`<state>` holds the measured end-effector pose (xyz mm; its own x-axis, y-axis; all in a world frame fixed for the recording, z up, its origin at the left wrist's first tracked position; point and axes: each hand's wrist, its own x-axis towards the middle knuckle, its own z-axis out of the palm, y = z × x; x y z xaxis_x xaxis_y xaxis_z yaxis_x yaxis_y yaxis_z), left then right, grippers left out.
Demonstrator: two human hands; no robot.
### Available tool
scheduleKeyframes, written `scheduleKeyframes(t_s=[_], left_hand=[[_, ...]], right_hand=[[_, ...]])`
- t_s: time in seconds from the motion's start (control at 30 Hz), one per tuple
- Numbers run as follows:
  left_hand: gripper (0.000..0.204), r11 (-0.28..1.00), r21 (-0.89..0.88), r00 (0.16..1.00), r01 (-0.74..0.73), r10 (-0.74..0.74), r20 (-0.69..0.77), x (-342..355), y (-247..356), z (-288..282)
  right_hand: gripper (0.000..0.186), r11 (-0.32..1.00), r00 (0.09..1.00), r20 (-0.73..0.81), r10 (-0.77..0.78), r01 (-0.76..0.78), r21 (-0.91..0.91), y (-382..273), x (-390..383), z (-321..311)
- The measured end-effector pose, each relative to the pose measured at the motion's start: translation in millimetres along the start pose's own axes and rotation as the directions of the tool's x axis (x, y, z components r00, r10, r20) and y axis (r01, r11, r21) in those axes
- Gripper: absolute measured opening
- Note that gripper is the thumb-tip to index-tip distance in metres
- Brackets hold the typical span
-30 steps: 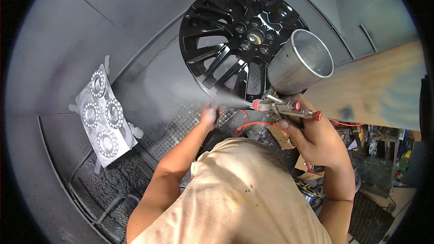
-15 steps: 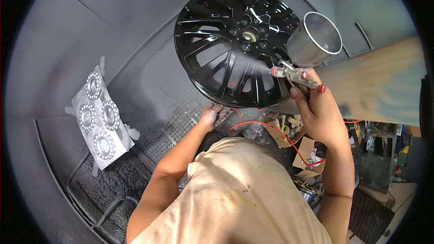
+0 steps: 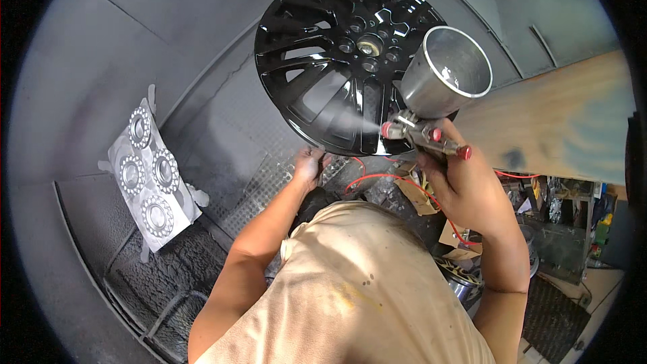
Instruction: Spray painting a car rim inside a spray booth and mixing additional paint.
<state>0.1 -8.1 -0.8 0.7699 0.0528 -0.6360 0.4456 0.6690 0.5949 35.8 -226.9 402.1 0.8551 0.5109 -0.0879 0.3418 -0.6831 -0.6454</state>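
A glossy black alloy wheel [image 3: 369, 46] lies face up in front of me, tilted slightly. My right hand [image 3: 468, 185] grips a spray gun [image 3: 423, 135] with red knobs and a silver cup [image 3: 431, 87] on top. A pale mist leaves its nozzle leftward, over the wheel's near spokes. My left hand [image 3: 311, 166] is at the wheel's near lower edge, its fingers curled. The rim partly hides those fingertips, so what they hold, if anything, cannot be made out.
Left of me, a pale sheet [image 3: 149, 178] carries several silver ring-shaped parts. A red hose [image 3: 377, 175] loops below the wheel beside cardboard boxes [image 3: 416, 197]. A paint-stained board [image 3: 539, 128] stands at right, above a cluttered shelf [image 3: 556, 243]. Grey walls [image 3: 135, 47] enclose the far side.
My right hand and the spray gun have moved left and a little nearer to me, and the mist has moved with them. The wheel's spokes have turned slightly. My left hand remains by the near rim.
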Motion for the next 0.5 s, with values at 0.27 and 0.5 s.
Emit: scheduleKeyframes(t_s=[0.27, 0.5], left_hand=[[0.02, 0.996, -0.035, 0.997, 0.08, -0.079, 0.013, -2.9, -27.4, 17.3], [0.014, 0.952, 0.251, 0.97, 0.174, -0.21, 0.124, -6.4, -20.0, 14.1]], right_hand=[[0.022, 0.994, 0.979, 0.203, 0.001, -0.023, 0.106, -12.4, -0.1, 6.4], [0.023, 0.997, 0.996, -0.05, -0.077, 0.078, 0.02, 13.9, 15.3, 11.4]])
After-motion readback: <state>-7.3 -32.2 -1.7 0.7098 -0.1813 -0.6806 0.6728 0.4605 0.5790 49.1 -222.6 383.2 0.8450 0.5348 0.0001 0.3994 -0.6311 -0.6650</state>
